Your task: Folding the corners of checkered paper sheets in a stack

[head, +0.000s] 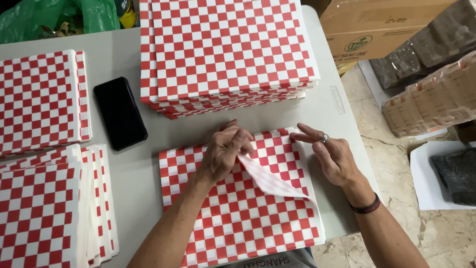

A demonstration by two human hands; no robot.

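Pinching a folded-over corner of the top checkered sheet (pixel 270 178), the left hand (pixel 225 151) has its fingers curled closed on the paper. That sheet lies on a small pile (pixel 238 218) directly under both hands. Just right of it, the right hand (pixel 332 156) rests on the pile's edge, 2 fingers extended, holding nothing. Beyond the hands stands a tall stack (pixel 228 54); a black phone (pixel 120 113) lies left of the left hand.

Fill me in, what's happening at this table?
A person works a small pile of red-and-white checkered paper sheets at the near edge of a grey table. The left hand pinches the top sheet's corner and peels it back; the right hand hovers open beside it. A taller checkered stack sits behind, more stacks lie left, and a black phone rests between them.
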